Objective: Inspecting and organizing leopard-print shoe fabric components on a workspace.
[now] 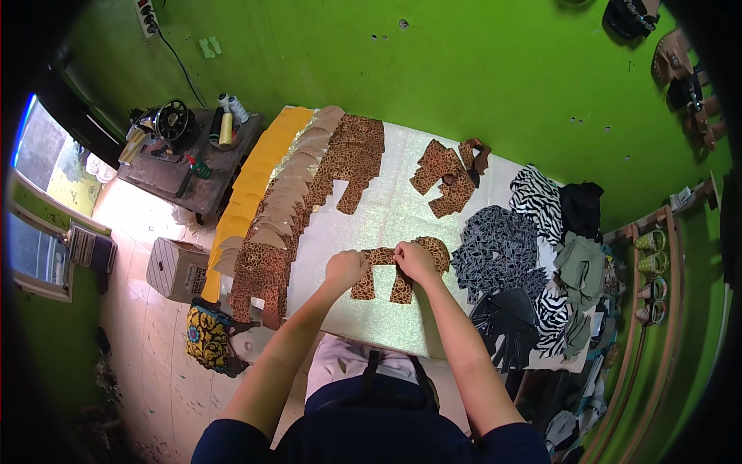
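My left hand (pixel 347 270) and my right hand (pixel 416 261) are over the near middle of a pale, glittery-covered table (pixel 332 232). Between them is a flat leopard-print cut piece (pixel 379 256) with two legs pointing toward me. Fingers of both hands are pinched on its upper edge, one hand at each side. More leopard-print material shows just right of my right hand; I cannot tell if it is the same piece. Overlapping leopard-print pieces (pixel 259 271) lie in a row to the left, and a loose heap of leopard-print pieces (pixel 447 176) lies farther back.
Beige rounded pieces (pixel 287 189) and a yellow sheet (pixel 259 158) line the table's left side. On the right are grey patterned pieces (pixel 495 251), zebra-print pieces (pixel 535 203) and black pieces (pixel 506 315). A sewing machine (pixel 171 120) stands at far left, above a cardboard box (pixel 178 269).
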`<action>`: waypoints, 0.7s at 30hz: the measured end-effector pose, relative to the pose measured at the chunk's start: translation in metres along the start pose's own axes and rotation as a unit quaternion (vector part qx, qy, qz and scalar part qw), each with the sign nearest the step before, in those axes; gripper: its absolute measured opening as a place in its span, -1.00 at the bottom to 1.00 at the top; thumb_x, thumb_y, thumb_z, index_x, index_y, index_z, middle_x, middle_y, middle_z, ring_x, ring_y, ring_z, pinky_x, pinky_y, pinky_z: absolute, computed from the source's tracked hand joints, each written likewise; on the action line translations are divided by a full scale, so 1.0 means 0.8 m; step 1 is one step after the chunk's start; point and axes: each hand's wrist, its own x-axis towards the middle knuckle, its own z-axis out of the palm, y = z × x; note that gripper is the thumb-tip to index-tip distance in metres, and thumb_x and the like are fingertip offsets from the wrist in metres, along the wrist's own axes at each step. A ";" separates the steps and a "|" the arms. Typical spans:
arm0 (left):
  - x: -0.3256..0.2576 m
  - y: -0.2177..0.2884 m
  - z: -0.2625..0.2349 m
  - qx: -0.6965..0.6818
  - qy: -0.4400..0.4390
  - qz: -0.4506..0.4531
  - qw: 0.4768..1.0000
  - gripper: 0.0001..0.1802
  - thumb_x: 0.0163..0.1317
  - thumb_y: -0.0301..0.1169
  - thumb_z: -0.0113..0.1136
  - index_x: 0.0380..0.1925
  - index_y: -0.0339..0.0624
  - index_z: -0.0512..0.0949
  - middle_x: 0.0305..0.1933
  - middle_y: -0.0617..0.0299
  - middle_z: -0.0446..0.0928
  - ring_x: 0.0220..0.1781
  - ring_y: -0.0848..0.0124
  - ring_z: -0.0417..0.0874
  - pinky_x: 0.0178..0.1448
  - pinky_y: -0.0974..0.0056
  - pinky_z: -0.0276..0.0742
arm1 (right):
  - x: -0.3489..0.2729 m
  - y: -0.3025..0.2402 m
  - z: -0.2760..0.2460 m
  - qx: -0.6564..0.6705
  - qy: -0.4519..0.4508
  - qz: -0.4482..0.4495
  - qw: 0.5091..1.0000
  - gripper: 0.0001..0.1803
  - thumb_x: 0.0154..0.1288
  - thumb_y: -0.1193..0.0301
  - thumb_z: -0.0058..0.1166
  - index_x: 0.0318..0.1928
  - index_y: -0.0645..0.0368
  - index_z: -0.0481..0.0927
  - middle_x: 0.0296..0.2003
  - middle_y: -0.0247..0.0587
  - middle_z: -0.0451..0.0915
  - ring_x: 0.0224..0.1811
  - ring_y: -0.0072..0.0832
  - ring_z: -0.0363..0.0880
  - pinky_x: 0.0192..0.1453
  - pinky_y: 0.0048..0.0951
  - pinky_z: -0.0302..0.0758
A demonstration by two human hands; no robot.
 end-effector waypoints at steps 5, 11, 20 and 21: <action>0.000 0.010 -0.005 0.061 0.003 0.005 0.998 -0.73 0.02 -0.29 0.05 -0.30 -0.20 0.51 -0.28 0.07 0.51 -0.21 0.15 0.54 -0.15 0.10 0.46 | -0.012 -0.013 -0.001 -0.073 0.059 -0.024 0.995 -0.78 0.10 0.40 0.10 -0.19 0.06 0.49 -0.24 -0.19 0.51 -0.13 -0.28 0.46 -0.15 -0.29 0.45; 0.008 0.010 0.004 0.051 0.116 0.100 0.987 -0.65 -0.03 -0.44 0.04 -0.16 -0.18 0.42 -0.16 0.10 0.42 -0.11 0.18 0.46 -0.04 0.15 0.36 | -0.007 -0.013 -0.003 -0.112 0.049 -0.042 0.992 -0.68 0.08 0.41 0.11 -0.10 0.11 0.44 -0.19 -0.18 0.49 -0.06 -0.25 0.40 -0.03 -0.27 0.41; 0.024 0.006 0.008 0.066 -0.020 0.077 0.995 -0.79 -0.01 -0.48 -0.05 -0.32 -0.24 0.43 -0.22 0.06 0.43 -0.10 0.14 0.42 -0.04 0.12 0.34 | 0.005 -0.023 -0.011 -0.124 -0.059 0.037 0.990 -0.78 0.08 0.30 0.11 -0.26 0.11 0.56 -0.31 -0.13 0.56 -0.14 -0.21 0.48 -0.08 -0.23 0.42; 0.024 0.003 0.007 0.061 -0.013 0.085 0.994 -0.81 -0.02 -0.48 -0.04 -0.35 -0.25 0.42 -0.23 0.05 0.42 -0.10 0.12 0.41 -0.03 0.13 0.33 | 0.006 -0.027 -0.011 -0.119 -0.064 0.046 0.990 -0.78 0.08 0.30 0.10 -0.26 0.10 0.56 -0.30 -0.12 0.56 -0.14 -0.23 0.48 -0.08 -0.23 0.42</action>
